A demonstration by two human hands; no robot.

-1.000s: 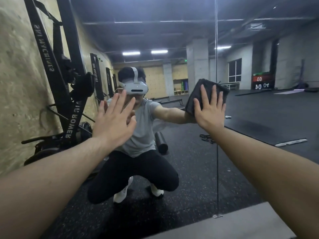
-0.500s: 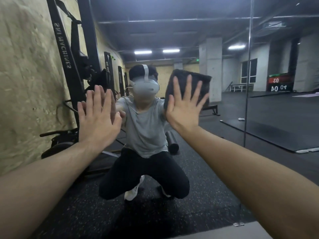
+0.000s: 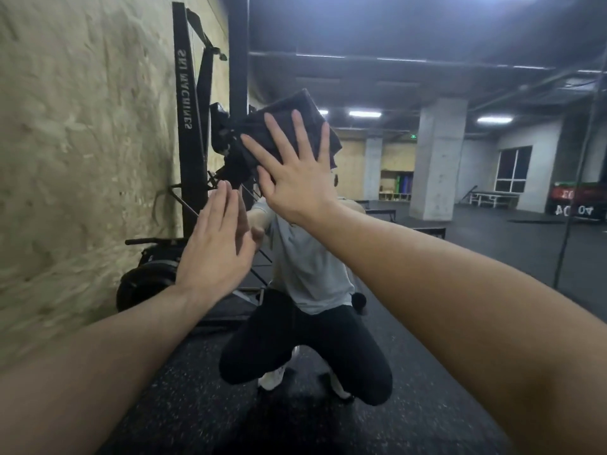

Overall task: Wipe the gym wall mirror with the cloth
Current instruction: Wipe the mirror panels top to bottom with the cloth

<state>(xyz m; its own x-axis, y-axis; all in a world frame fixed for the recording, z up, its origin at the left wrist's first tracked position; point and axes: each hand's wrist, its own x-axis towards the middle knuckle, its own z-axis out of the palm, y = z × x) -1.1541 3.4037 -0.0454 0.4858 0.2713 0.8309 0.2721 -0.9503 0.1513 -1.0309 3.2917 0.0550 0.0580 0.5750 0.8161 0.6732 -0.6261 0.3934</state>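
Observation:
The wall mirror (image 3: 460, 290) fills the view in front of me and reflects a crouching person in a grey shirt and black trousers. A dark folded cloth (image 3: 295, 106) lies flat against the glass at upper centre. My right hand (image 3: 295, 172) presses it there with straight, spread fingers. My left hand (image 3: 213, 254) rests flat on the glass lower and to the left, fingers straight and together, holding nothing.
A black rowing machine (image 3: 190, 133) stands upright against the rough yellowish wall (image 3: 75, 159) at left, seen in the reflection. A vertical mirror seam (image 3: 571, 208) runs at far right. Dark rubber floor, concrete pillars and ceiling lights are reflected behind.
My right hand slid the cloth leftward and slightly upward across the glass. The view turned left, so the mirror seam shifted to the right edge. My left hand stayed flat on the glass.

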